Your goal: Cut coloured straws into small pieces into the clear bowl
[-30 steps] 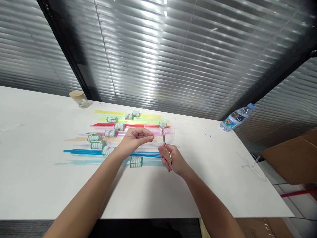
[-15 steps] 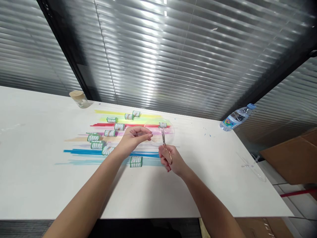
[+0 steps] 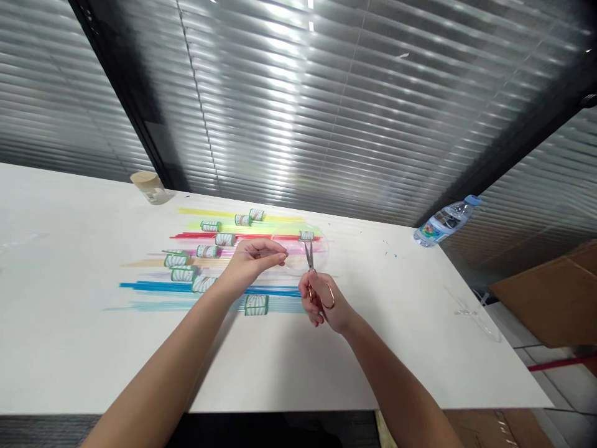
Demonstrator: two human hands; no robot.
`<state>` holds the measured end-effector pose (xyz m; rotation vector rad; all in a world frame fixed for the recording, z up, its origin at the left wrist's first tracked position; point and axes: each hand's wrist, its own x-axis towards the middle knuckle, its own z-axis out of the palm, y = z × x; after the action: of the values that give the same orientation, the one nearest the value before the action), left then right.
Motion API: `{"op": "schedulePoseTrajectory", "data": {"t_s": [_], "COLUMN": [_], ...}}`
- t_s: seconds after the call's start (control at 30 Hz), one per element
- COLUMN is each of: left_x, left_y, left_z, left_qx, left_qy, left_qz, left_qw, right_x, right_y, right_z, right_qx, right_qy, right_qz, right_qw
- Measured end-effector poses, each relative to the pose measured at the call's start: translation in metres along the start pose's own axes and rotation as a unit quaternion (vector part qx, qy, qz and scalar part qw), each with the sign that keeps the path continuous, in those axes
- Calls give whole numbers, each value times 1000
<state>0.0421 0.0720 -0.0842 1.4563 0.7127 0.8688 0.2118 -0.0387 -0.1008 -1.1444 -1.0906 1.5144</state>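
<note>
My left hand (image 3: 255, 261) is closed in a pinch on a thin pale strand, which barely shows at the fingertips. Just to its right, my right hand (image 3: 324, 300) grips rose-gold-handled scissors (image 3: 310, 258). Their blades are slightly apart and point away from me, close to the left fingertips but not on them. Under and behind the hands lies a clear round dish (image 3: 321, 264). Bundles of thin coloured sticks spread beneath, among them red sticks (image 3: 196, 235), dark blue sticks (image 3: 153, 285) and light blue sticks (image 3: 149, 305). Patterned green-edged paper labels (image 3: 256, 305) wrap them.
A jar with a wooden lid (image 3: 150, 188) stands at the table's back left. A water bottle (image 3: 445, 223) is near the back right corner. Clear looped plastic (image 3: 476, 314) lies by the right edge, beside a cardboard box (image 3: 545, 295) beyond the white table (image 3: 261, 373).
The scissors have opened a little and turned in my right hand, their handle loops spreading apart. My left hand has stayed almost still.
</note>
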Motion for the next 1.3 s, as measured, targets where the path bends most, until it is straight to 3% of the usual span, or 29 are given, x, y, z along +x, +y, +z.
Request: {"op": "schedulePoseTrajectory", "data": {"t_s": [0.23, 0.43, 0.6, 0.83, 1.3], "left_x": [-1, 0, 1, -3, -4], "left_y": [1, 0, -3, 5, 4], "left_z": [1, 1, 1, 7, 8], "left_qx": [-12, -16, -34, -18, -33], "left_qy": [3, 14, 41, -2, -15], "left_qz": [-1, -3, 5, -16, -36], "left_qw": [1000, 1000, 999, 1000, 999], "right_x": [-1, 1, 0, 1, 2], "right_y": [0, 2, 3, 4, 3], "right_z": [0, 0, 2, 3, 3], "right_qx": [19, 16, -40, -59, -55], "right_qy": [-29, -2, -8, 4, 45], "right_qz": [3, 7, 4, 7, 23], "right_qw": [999, 1000, 999, 998, 997]}}
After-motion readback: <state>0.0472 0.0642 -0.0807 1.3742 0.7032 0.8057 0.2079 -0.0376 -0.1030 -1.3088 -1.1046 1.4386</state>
